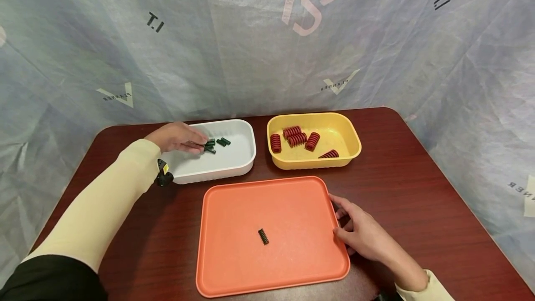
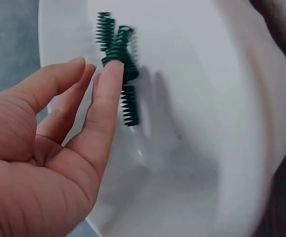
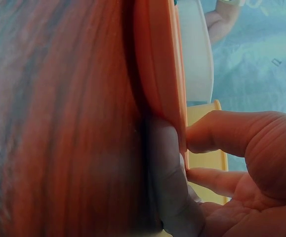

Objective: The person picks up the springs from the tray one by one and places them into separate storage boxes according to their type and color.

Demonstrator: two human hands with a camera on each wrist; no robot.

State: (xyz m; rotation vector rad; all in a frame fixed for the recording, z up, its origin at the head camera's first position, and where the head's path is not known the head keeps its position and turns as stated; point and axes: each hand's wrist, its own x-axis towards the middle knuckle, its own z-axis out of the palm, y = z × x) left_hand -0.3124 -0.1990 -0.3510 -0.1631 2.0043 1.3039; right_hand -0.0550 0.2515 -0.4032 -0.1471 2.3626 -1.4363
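Note:
My left hand (image 1: 177, 137) reaches into the white bin (image 1: 234, 167), and a fingertip meets the small dark green springs (image 2: 118, 49) bunched there. In the left wrist view the thumb and fingers stand apart, with no spring plainly gripped between them. On the right, my right hand (image 1: 363, 231) holds the edge of the orange tray (image 1: 234, 203), thumb on the rim. The right wrist view shows a finger low against the tray's outer side. A single dark spring (image 1: 263, 236) lies on the tray, near its middle.
Right of the white bin stands a yellow bin (image 1: 313, 164) with several thick red springs (image 1: 297, 140). Both bins sit behind the tray on the dark wooden table (image 1: 401, 175). A grey printed sheet (image 1: 234, 50) hangs behind the table.

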